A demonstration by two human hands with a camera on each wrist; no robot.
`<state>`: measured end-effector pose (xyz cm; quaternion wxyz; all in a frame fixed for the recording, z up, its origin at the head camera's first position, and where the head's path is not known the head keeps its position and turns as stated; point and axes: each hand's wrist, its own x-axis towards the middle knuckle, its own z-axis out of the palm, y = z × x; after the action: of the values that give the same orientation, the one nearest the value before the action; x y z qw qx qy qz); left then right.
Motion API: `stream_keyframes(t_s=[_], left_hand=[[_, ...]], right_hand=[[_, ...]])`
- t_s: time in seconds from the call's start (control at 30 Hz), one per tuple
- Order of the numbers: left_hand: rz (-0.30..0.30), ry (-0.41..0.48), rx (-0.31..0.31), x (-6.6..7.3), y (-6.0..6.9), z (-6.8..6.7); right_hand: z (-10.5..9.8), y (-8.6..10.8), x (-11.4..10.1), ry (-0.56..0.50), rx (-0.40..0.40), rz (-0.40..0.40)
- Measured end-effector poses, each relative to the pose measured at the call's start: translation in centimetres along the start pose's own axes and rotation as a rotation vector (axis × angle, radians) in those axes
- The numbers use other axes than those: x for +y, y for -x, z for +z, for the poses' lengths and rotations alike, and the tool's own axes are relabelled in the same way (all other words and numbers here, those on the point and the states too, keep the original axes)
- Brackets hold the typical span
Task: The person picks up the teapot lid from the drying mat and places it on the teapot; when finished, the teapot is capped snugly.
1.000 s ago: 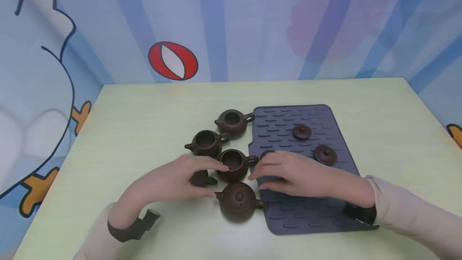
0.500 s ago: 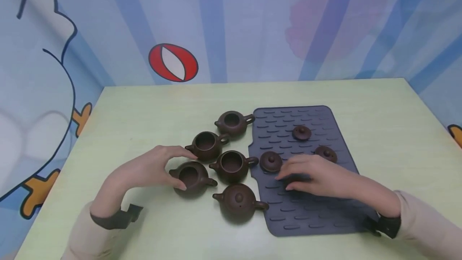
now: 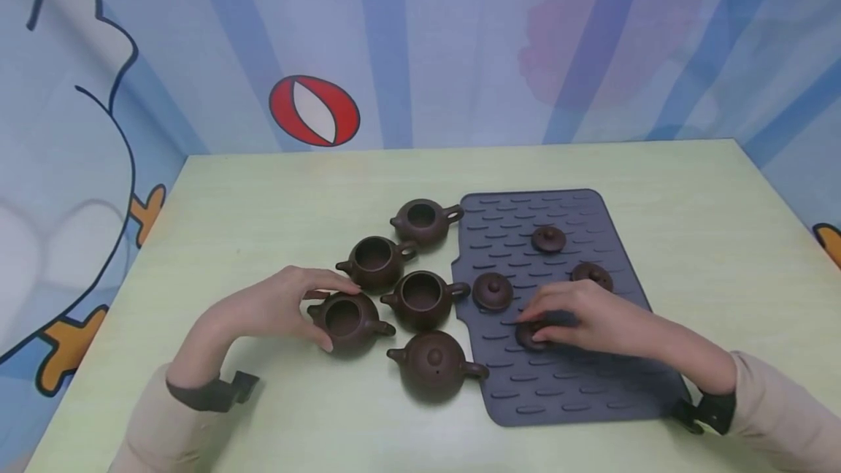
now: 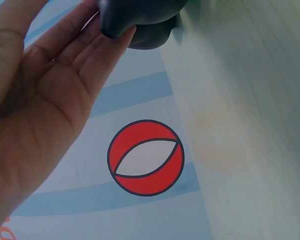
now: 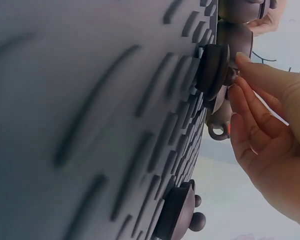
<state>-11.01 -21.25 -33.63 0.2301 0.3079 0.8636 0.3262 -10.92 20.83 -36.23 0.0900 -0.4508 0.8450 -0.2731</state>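
Note:
My left hand [image 3: 276,305] holds a small dark-brown lidless teapot [image 3: 344,321] on the table, thumb at its near side and fingers at its far side. In the left wrist view the fingers [image 4: 97,62] lie against its dark body. Over the grey mat, my right hand [image 3: 585,316] has thumb and fingertips at the knob of a round brown lid [image 3: 528,336]. The right wrist view shows this lid [image 5: 213,70] flat against the mat, its knob between the thumb and fingers. A teapot with its lid on [image 3: 434,367] stands near the left hand's teapot.
Three more lidless teapots, at the back [image 3: 422,223], left [image 3: 374,261] and middle [image 3: 422,300], stand close together. Other lids, at left [image 3: 493,292], back [image 3: 548,239] and right [image 3: 591,276], lie on the ridged mat [image 3: 552,393]. A patterned cloth wall [image 3: 453,57] rises behind the table.
My left hand has moved left from the lidded teapot to the lidless one and closed round it. The right hand has drawn back rightward over the mat and lowered onto a lid's knob.

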Motion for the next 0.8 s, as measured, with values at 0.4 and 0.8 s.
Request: stream_keyframes(t_s=[0.4, 0.8], left_hand=[[-0.033, 0.007, 0.003, -0.07, -0.05, 0.18], [-0.028, -0.005, 0.004, -0.08, -0.12, 0.18]], right_hand=[[-0.22, 0.06, 0.32, 0.017, -0.059, 0.049], [-0.89, -0.35, -0.01, 0.09, -0.015, -0.027]])
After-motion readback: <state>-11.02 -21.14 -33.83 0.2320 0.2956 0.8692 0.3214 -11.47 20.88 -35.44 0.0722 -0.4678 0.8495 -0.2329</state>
